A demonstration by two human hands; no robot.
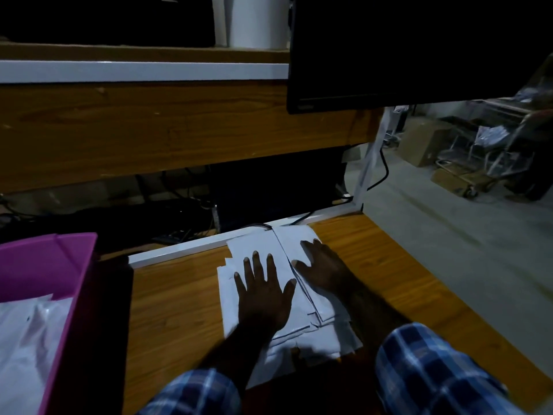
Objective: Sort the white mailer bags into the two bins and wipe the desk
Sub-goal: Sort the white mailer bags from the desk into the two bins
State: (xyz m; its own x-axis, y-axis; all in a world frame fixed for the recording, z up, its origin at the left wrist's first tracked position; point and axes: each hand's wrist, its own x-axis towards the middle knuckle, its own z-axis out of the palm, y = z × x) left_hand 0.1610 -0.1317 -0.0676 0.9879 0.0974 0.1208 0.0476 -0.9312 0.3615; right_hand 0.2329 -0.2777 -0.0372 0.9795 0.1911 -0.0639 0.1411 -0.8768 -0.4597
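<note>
A loose stack of white mailer bags point(317, 333) lies on the wooden desk point(179, 310), reaching its far white edge. My left hand point(263, 289) rests flat on the left part of the stack, fingers spread. My right hand point(324, 268) lies flat on the right part, fingers pointing away from me. Neither hand grips a bag. A pink bin point(80, 283) stands at the left with white bags point(27, 339) inside it. Only this one bin is in view.
A dark monitor point(419, 49) hangs over the upper right. A wooden shelf point(164, 127) with a white edge runs across the back. Cables and dark equipment sit below it. Beyond the desk's right edge is grey floor point(449, 235) with cardboard boxes point(422, 142).
</note>
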